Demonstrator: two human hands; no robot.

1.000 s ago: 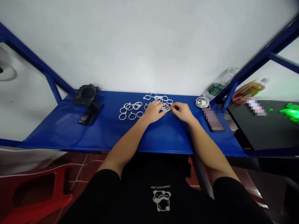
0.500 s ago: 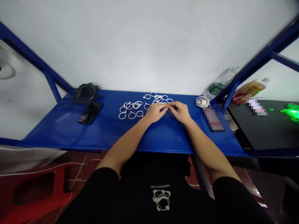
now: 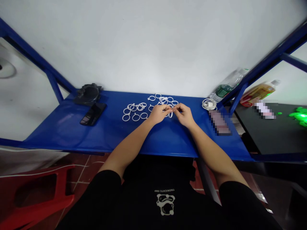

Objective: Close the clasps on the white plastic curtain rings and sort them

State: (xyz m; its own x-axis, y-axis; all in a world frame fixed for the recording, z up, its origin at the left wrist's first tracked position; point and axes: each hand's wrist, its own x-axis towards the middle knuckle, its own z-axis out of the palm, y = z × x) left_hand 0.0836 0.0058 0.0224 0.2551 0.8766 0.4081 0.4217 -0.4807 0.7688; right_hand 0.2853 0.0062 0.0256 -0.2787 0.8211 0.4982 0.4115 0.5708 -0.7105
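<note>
My left hand and my right hand meet fingertip to fingertip over the blue table. Between them is a white curtain ring, seen nearly edge-on, its upper part hidden by the pinched fingers. Both hands are closed on it at its top. Several more white curtain rings, each with a small eyelet, lie loose to the left of my left hand. Another cluster of curtain rings lies just beyond the hands, some overlapping and partly covered by my fingers.
A black phone and a dark crumpled bag lie at the left. Toward the right are a coiled white cable, a blurred-out flat object and a clear bottle. Blue frame bars and a white wall enclose the table.
The curtain ring between my fingers now shows below them, turned edge-on. My hands have barely moved, and the view has shifted slightly.
</note>
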